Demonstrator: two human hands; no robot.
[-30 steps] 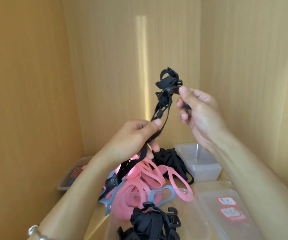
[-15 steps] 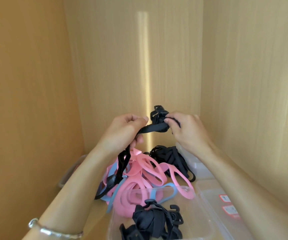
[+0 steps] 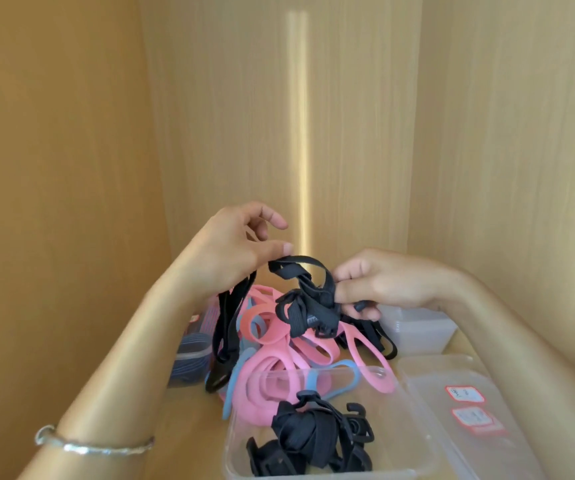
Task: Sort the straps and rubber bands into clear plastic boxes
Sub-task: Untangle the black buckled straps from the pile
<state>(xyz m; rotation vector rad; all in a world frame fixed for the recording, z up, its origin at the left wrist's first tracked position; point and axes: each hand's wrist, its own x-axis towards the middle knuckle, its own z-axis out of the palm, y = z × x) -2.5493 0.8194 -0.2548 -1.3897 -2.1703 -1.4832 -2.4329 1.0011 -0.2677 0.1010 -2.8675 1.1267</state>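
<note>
The left hand (image 3: 241,244), middle of the frame, grasps a black strap (image 3: 308,308). The strap passes under its thumb and hangs from beneath the palm towards the lower left, while its upper fingers curl loosely above. To its right, the right hand (image 3: 383,284) pinches the bunched, folded part of the same strap between thumb and fingers. Below both hands, a tangle of pink and blue rubber bands (image 3: 272,362) lies on the wooden bench (image 3: 192,427). At the bottom centre stands a clear plastic box (image 3: 241,427) holding folded black straps (image 3: 313,441). A labelled clear lid (image 3: 466,393) lies lower right, with stacked clear boxes (image 3: 417,327) above it.
</note>
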